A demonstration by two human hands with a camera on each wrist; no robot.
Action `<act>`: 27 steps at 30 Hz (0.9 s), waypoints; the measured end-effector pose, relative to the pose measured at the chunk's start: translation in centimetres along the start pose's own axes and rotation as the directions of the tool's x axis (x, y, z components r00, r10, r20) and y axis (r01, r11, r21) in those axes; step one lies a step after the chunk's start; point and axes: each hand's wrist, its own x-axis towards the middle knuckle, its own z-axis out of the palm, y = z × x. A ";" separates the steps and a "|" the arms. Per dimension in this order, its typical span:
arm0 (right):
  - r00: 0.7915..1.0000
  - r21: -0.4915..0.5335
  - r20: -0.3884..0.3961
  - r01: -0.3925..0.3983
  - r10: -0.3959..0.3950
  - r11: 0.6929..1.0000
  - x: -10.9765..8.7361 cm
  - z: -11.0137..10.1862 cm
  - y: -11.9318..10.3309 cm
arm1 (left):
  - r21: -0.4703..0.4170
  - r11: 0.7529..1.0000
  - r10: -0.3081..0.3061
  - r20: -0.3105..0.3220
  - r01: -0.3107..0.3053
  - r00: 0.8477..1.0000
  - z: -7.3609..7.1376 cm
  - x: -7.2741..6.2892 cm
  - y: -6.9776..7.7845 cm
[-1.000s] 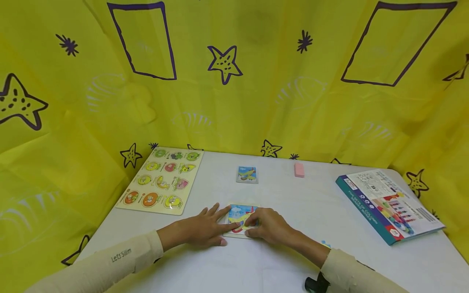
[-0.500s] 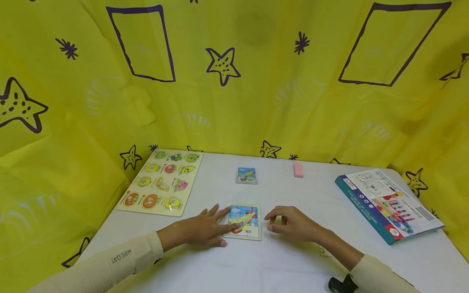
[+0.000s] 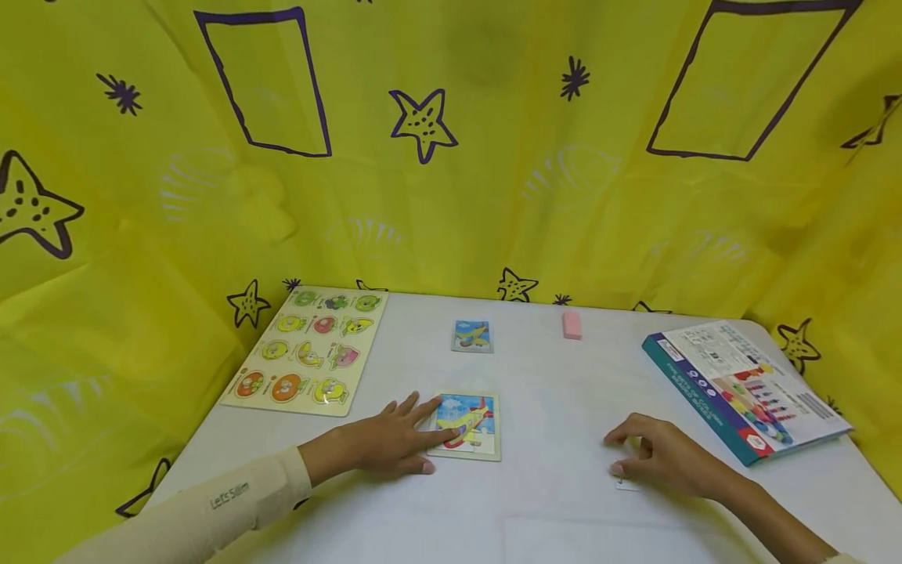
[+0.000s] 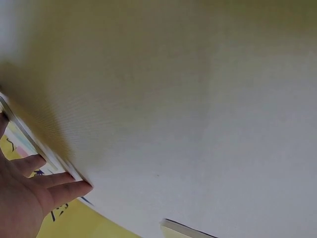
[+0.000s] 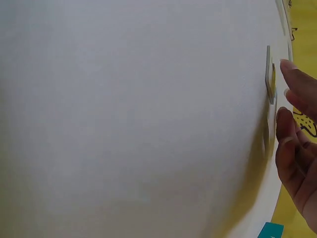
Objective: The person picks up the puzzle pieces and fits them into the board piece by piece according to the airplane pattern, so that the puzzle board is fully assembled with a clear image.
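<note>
My left hand (image 3: 391, 440) lies with spread fingers on the left side of a small airplane jigsaw puzzle (image 3: 486, 415) in a pale frame. The puzzle shows a yellow and red plane on blue sky, with a pale patch at its lower right. Over to the right, my right hand (image 3: 665, 456) hovers with bent fingers and the thumb apart from them. Just below its thumb lies a small puzzle piece (image 3: 625, 485), mostly hidden by the hand. In the right wrist view, the bent fingers (image 5: 286, 124) have nothing visible between them.
Behind the puzzle lies a small airplane picture card (image 3: 473, 336), with a pink eraser-like block (image 3: 572, 325) farther right. A fruit puzzle board (image 3: 303, 352) lies at the left. At the right lies a boxed set (image 3: 747, 392). Yellow patterned cloth (image 3: 486, 211) hangs behind the white table.
My right hand has left the puzzle and travelled right, to just above the small piece on the table. The left hand has stayed on the puzzle.
</note>
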 end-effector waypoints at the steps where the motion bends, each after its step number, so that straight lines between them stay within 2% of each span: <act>1: 1.000 -0.012 -0.005 -0.014 0.014 1.000 -0.4 0.1 0.1 | -0.002 1.000 0.000 0.001 0.000 1.000 -0.1 0.0 0.0; 5: 0.996 -0.098 -0.053 -0.076 0.072 0.992 -1.3 0.5 0.2 | -0.005 1.000 -0.001 0.004 0.001 1.000 -0.1 0.0 0.0; 8: 0.994 -0.115 -0.076 -0.091 0.083 0.989 -1.8 0.7 0.2 | -0.009 1.000 -0.001 0.002 0.001 1.000 0.0 0.0 0.0; 13: 0.996 -0.066 -0.063 -0.063 0.059 0.996 -2.2 1.0 0.5 | -0.013 1.000 -0.004 0.001 0.004 1.000 0.1 0.0 -0.1; 27: 0.995 0.042 -0.002 -0.099 0.099 0.994 -2.2 1.2 0.3 | -0.005 1.000 0.002 -0.008 -0.002 1.000 0.3 0.0 -0.1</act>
